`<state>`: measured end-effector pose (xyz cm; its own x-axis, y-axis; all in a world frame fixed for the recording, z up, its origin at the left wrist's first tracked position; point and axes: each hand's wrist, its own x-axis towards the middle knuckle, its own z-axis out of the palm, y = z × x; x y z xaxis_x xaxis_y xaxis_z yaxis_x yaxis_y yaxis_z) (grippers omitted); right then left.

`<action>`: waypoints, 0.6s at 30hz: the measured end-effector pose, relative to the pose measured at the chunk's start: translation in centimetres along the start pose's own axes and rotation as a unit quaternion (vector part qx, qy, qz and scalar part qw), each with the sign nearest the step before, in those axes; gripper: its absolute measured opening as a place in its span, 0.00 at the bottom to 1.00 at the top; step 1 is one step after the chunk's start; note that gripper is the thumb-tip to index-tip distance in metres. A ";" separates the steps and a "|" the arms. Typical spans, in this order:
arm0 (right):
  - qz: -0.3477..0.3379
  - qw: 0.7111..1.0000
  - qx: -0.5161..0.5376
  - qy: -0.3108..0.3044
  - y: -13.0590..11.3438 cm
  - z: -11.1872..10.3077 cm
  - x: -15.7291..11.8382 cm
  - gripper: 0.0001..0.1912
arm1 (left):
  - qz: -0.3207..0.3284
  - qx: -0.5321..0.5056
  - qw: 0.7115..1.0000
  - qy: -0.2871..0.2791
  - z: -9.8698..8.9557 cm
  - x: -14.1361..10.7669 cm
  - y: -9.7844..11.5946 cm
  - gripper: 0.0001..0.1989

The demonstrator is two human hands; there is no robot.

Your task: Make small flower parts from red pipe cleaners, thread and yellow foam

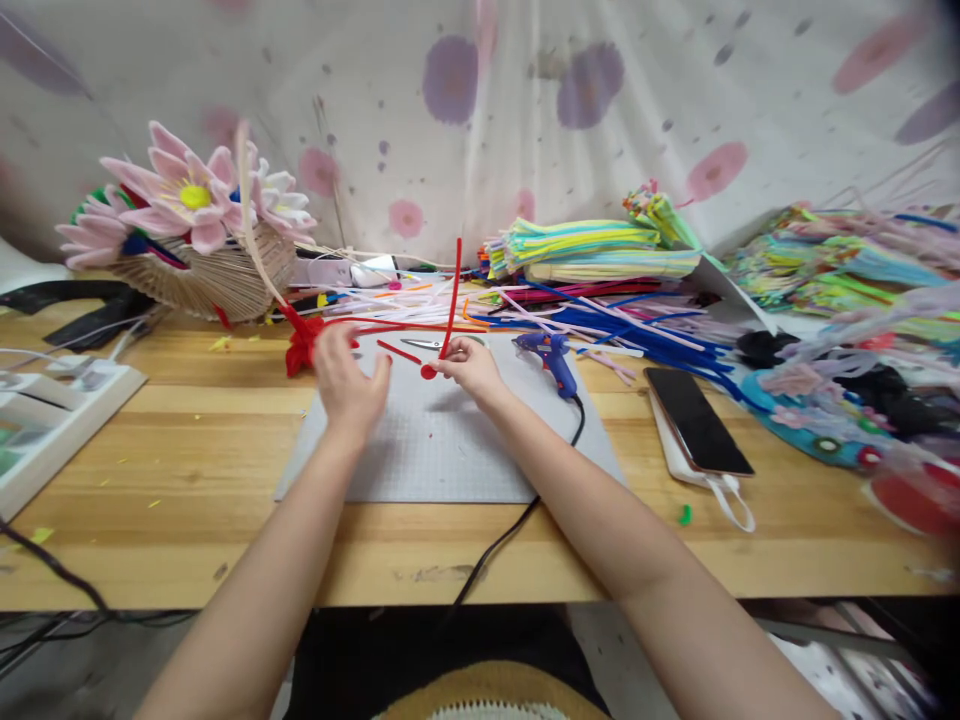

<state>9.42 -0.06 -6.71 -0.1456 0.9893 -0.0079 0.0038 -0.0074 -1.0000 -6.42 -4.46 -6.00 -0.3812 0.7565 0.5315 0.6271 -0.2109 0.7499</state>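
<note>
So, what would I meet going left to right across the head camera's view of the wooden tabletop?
White power strip → left hand → right hand → blue glue gun → dark-screened smartphone.

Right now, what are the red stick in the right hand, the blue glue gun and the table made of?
Red stick: probably matte, fuzzy fibre; no shine shows. Glue gun: likely smooth plastic; its blue body looks moulded. Table: looks like wood, faintly glossy, with streaky grain.
</note>
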 end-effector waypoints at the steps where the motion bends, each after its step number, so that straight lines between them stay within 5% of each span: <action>1: 0.002 1.000 0.002 0.002 0.1 0.0 0.0 0.20 | -0.032 -0.050 0.997 -0.052 1.0 -0.7 0.4 0.18; 3: 0.005 1.000 0.008 0.009 0.3 -0.1 0.1 0.20 | -0.130 -0.157 0.966 -0.157 3.0 -1.9 0.7 0.15; 7: 0.030 0.999 0.019 0.021 1.4 -0.2 0.4 0.21 | -0.273 -0.301 0.895 -0.181 5.1 -3.1 0.2 0.18; 18: 0.036 0.999 0.024 -0.025 2.1 0.3 0.0 0.20 | -0.312 -0.342 0.874 -0.148 4.2 -2.8 -0.3 0.25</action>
<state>9.11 -0.16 -8.78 -0.1964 0.9774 -0.0784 -0.0319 -0.0862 -0.9958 -2.68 -3.90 -9.31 -0.2469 0.9622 -0.1146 -0.2320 0.0561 0.9711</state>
